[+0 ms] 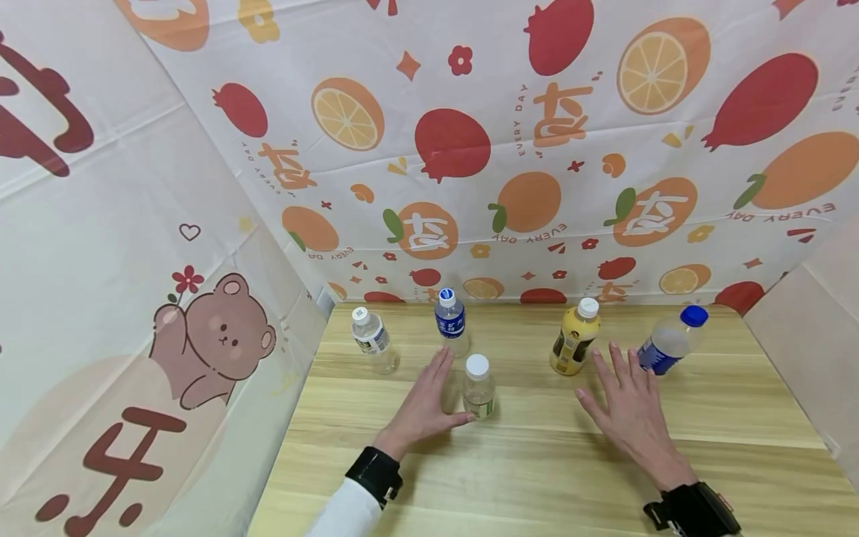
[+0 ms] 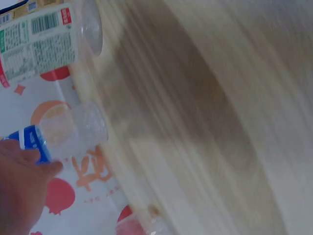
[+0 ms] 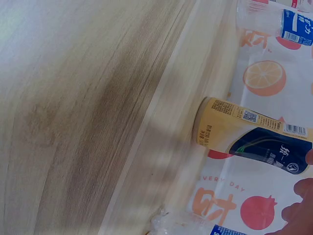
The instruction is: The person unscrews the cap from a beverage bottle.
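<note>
Left hand (image 1: 426,406) and right hand (image 1: 629,412) are well apart over the wooden bench (image 1: 523,477), both with fingers extended. Nearest of the bottles, a white-capped bottle (image 1: 479,389) stands upright beside the left thumb. Right fingers reach between a yellow bottle (image 1: 572,339) and a blue-capped bottle (image 1: 671,341); whether they touch either cannot be told. Left fingertips overlap the lower part of a blue-labelled bottle (image 1: 450,324), contact unclear. Left of that stands the leftmost bottle (image 1: 373,341). Behind hangs a fruit-printed cloth (image 1: 470,82).
</note>
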Demonstrator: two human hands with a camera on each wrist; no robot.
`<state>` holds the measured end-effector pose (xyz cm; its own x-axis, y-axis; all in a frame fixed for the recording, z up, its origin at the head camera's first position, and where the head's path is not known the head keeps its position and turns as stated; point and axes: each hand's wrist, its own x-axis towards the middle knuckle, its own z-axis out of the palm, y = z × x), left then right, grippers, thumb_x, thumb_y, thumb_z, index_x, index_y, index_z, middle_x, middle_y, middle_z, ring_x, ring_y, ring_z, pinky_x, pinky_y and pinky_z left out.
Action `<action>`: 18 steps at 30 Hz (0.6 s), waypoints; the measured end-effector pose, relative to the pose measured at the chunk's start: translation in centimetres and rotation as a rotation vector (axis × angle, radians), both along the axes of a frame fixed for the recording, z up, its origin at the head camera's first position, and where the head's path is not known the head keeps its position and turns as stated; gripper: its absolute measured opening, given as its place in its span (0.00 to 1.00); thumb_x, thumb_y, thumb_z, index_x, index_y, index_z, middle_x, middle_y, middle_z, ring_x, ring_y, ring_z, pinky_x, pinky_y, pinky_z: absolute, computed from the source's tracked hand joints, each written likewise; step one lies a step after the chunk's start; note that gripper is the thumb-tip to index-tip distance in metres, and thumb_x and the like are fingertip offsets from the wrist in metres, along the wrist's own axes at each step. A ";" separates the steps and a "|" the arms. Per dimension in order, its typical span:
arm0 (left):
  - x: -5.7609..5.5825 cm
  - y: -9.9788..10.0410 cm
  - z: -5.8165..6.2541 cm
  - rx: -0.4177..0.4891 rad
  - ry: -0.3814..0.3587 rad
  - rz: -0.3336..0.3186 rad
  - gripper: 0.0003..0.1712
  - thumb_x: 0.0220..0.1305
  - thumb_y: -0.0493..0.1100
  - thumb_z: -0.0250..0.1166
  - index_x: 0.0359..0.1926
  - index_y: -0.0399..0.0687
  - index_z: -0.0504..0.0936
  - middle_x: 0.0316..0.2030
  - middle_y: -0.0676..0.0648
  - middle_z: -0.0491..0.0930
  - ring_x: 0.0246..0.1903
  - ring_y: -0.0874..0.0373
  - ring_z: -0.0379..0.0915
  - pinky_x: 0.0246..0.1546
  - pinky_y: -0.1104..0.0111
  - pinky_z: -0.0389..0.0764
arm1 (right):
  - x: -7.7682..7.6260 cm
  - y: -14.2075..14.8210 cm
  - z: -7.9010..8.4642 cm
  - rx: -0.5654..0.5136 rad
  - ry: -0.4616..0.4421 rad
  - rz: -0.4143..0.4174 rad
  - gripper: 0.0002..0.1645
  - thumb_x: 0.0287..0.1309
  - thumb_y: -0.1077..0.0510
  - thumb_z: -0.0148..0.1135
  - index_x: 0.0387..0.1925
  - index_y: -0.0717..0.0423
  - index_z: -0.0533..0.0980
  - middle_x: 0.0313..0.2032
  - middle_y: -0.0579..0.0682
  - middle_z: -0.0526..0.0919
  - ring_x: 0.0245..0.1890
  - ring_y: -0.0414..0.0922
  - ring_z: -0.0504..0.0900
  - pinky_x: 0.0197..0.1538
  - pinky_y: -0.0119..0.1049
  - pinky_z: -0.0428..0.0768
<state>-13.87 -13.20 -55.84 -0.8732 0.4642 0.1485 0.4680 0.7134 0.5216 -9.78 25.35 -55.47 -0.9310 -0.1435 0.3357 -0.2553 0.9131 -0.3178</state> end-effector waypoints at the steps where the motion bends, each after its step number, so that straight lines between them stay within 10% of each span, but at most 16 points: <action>1: 0.1 0.2 -0.1 0.030 -0.015 -0.009 0.72 0.52 0.65 0.79 0.83 0.44 0.45 0.81 0.38 0.47 0.79 0.42 0.46 0.76 0.47 0.56 | 0.0 -0.1 0.0 0.000 0.000 0.001 0.47 0.73 0.36 0.54 0.80 0.58 0.55 0.79 0.67 0.48 0.79 0.67 0.37 0.73 0.75 0.41; 18: 0.1 3.9 -2.0 0.417 -0.178 0.038 0.61 0.53 0.44 0.82 0.79 0.40 0.53 0.73 0.38 0.67 0.71 0.42 0.64 0.71 0.44 0.65 | -0.3 -0.4 0.1 0.009 0.007 0.005 0.47 0.72 0.35 0.55 0.78 0.62 0.59 0.79 0.68 0.51 0.79 0.69 0.41 0.72 0.77 0.46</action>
